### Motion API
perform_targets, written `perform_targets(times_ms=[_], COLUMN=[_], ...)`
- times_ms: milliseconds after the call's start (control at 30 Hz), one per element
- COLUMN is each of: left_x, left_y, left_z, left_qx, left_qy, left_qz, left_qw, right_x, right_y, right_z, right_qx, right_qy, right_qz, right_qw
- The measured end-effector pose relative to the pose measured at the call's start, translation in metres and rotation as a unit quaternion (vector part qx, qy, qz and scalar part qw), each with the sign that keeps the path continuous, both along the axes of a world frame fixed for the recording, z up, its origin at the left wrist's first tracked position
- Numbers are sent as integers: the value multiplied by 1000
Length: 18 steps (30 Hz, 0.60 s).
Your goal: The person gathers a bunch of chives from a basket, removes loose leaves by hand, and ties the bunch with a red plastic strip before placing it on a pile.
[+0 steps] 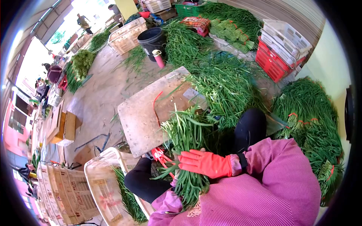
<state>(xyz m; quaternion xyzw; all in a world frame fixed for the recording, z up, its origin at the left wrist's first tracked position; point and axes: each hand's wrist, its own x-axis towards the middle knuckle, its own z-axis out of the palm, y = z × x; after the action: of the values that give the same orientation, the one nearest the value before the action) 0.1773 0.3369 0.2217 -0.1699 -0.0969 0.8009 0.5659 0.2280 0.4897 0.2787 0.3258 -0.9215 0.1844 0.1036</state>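
A bunch of garlic chives (pixel 188 130) stands in front of me, pale cut ends up and leaves hanging over my lap. My right hand (pixel 205 164), in a red glove, lies across its middle with the fingers stretched out flat against the leaves. My left hand is mostly hidden behind the bunch; only its purple sleeve (pixel 167 203) shows clearly at the lower left. Red ties (pixel 160 155) lie beside the bunch. Beyond it is a worn board (pixel 141 115) with one red tie (pixel 155 107) and a flat metal plate (pixel 195 98) on it.
Loose chives (pixel 226 86) are heaped beyond the board. Tied bunches (pixel 309 113) are piled on my right. To my left stand a white crate (pixel 102 180) and stacked crates (pixel 64 192). A black bucket (pixel 152 39), a pink bottle (pixel 158 59) and a red crate (pixel 271 62) are farther off.
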Motion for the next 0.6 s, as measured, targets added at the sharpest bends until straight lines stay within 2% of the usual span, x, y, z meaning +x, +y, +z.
perform_targets(times_ms=[67,100,167,200,233,267,300,333,367,433,467,500,533,567,600], left_x=[2,2,-2,-5,-2,5,8,5,0,-3,-8,-12,-14,-16,-17], left_y=[-8,-11,-15,-13,-16,-22,-26,-27,-29,-31,-33,-37,-40,-42,-46], left_z=[-15,-20,-30,-5,-5,-7,-8,4,-4,1,11,19,20,30,46], left_qx=[-40,-48,-99,-224,-224,-198,-164,-267,-329,-345,-347,-350,-400,-400,-384], left_qy=[67,62,-43,-174,-172,11,195,226,312,309,319,324,341,341,350], left_qz=[-9,-22,-70,-89,-91,-71,-47,-101,-117,-141,-176,-211,-224,-223,-247], left_qw=[997,997,992,955,955,978,966,931,884,875,864,853,821,821,818], right_x=[16,20,17,7,-8,-33,-52,-70,-91,-121,-129,-134,-142,-148,-150], right_y=[0,2,12,20,21,34,44,55,67,80,79,76,71,67,67], right_z=[5,9,24,41,33,29,37,19,4,-53,-43,-37,-63,-91,-91], right_qx=[-54,-54,-156,-184,-347,-224,-239,-187,-160,-113,-106,-97,-115,-133,-132], right_qy=[-40,-38,-269,-304,-191,-124,-116,44,-3,-66,-231,-393,-338,-284,-285], right_qz=[61,61,164,106,62,-49,-176,-239,-270,-304,-310,-307,-318,-329,-328], right_qw=[996,996,936,929,916,965,948,952,949,944,916,861,878,891,891])
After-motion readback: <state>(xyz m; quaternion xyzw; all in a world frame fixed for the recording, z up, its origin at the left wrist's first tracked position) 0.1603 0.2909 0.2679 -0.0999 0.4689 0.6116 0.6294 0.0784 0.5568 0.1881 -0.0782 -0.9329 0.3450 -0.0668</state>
